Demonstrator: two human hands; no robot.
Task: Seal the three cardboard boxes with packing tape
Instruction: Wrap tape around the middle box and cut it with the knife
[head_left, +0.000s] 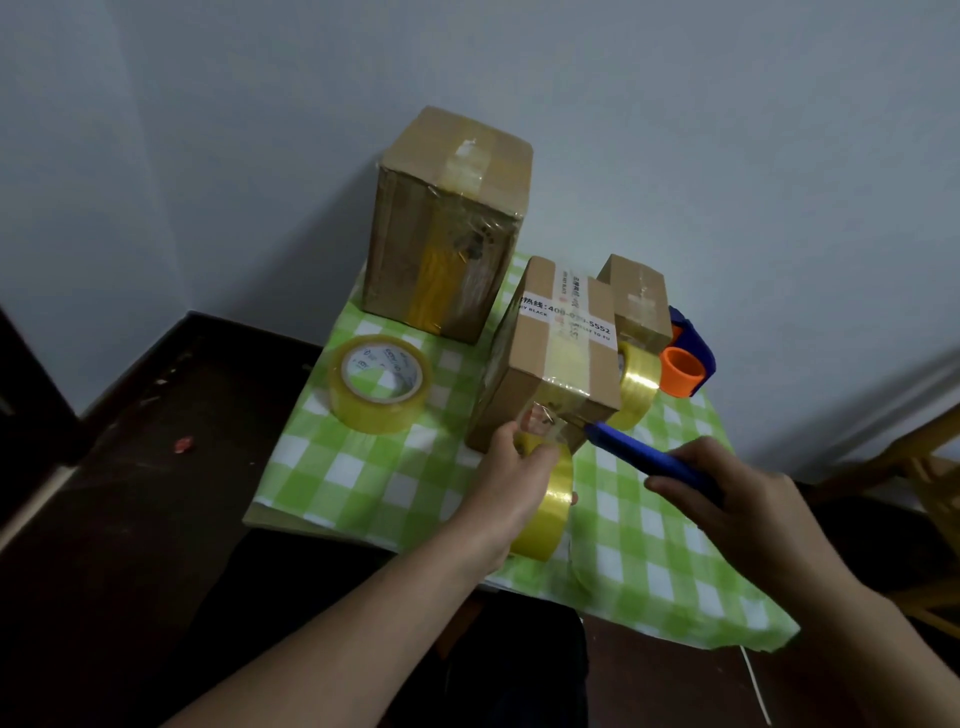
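Three cardboard boxes stand on a small table. The tall box (447, 228) is at the back left, with tape over its top and front. The middle box (558, 353) carries printed white tape and yellowish tape across its top. A small box (639, 301) sits behind it on the right. My left hand (506, 493) grips a yellow tape roll (548, 512), whose strip runs up to the middle box's front face. My right hand (748, 499) holds a blue utility knife (644, 454), its tip at the tape on the box's lower front corner.
A green checked cloth (649, 551) covers the table. A wide tape roll (382, 382) lies flat at left. Another roll (636, 387) leans beside the middle box. A blue and orange tape dispenser (685, 364) sits at the right. A wooden chair (930, 499) stands to the right.
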